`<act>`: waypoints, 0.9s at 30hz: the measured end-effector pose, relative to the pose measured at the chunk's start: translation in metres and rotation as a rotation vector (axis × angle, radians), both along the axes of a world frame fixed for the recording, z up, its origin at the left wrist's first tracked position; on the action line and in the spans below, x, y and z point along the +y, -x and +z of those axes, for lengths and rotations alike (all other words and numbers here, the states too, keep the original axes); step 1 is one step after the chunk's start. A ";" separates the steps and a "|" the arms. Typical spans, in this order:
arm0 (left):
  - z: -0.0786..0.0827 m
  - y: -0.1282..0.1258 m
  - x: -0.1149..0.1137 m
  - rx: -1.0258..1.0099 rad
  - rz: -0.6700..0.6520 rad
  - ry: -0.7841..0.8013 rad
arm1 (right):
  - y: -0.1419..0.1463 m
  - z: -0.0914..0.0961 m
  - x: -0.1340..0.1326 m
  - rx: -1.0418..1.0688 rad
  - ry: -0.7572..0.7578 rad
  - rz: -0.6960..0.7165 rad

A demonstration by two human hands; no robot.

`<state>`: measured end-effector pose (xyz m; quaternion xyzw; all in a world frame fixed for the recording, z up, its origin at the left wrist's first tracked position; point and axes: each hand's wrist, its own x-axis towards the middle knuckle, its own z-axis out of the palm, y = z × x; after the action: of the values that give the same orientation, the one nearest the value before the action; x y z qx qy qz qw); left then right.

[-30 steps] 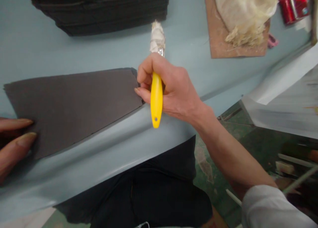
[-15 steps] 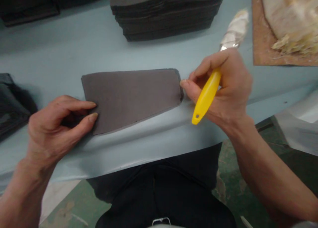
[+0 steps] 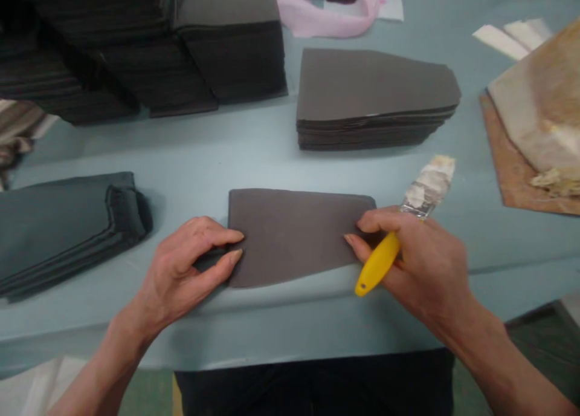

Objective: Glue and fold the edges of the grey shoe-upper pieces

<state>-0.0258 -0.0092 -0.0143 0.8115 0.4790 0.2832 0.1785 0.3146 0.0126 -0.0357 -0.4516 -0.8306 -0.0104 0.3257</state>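
Note:
A dark grey tapered panel (image 3: 294, 237) lies flat on the table, wide end to the left. My left hand (image 3: 194, 274) has its thumb and forefinger on the panel's left edge, gripping it there. In my right hand (image 3: 421, 265) is a paintbrush (image 3: 380, 263) with a yellow handle, its whitish, caked bristles pointing up and away from me. The thumb and forefinger of that same hand also touch the panel's narrow right end. Whatever lies under the panel is hidden.
Beyond the panel stands a stack of similar grey pieces (image 3: 376, 86). Taller dark stacks (image 3: 231, 59) fill the back left, and folded dark pieces (image 3: 58, 222) lie left. A brown board (image 3: 512, 174) bearing a crusted bag sits right. Pink cloth (image 3: 317, 20) is at the back.
My view has lifted, showing more of the table's back. My right thumb and forefinger have come over the panel's narrow end. The brush stays in my right hand, and my left hand remains at the wide end.

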 end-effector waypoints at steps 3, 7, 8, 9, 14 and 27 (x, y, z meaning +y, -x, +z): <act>0.000 0.001 -0.003 -0.020 0.005 0.004 | -0.001 0.002 0.000 -0.015 0.001 0.013; -0.001 0.002 -0.007 0.010 0.084 0.014 | 0.000 0.001 0.002 -0.021 0.008 0.029; -0.001 0.001 -0.008 0.028 0.118 0.009 | -0.001 0.000 0.001 -0.019 0.010 0.034; -0.002 0.000 -0.009 0.044 0.153 0.001 | -0.001 0.000 0.001 -0.018 0.011 0.033; -0.005 -0.007 -0.020 0.116 0.336 -0.044 | -0.008 0.008 -0.009 -0.061 0.049 -0.244; -0.015 -0.035 -0.063 0.271 0.449 -0.120 | 0.007 -0.002 -0.054 -0.145 0.287 -0.475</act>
<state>0.0094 -0.0725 -0.0294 0.7247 0.6487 0.2323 -0.0028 0.3076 -0.0412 -0.0381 -0.6730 -0.7157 -0.0008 0.1866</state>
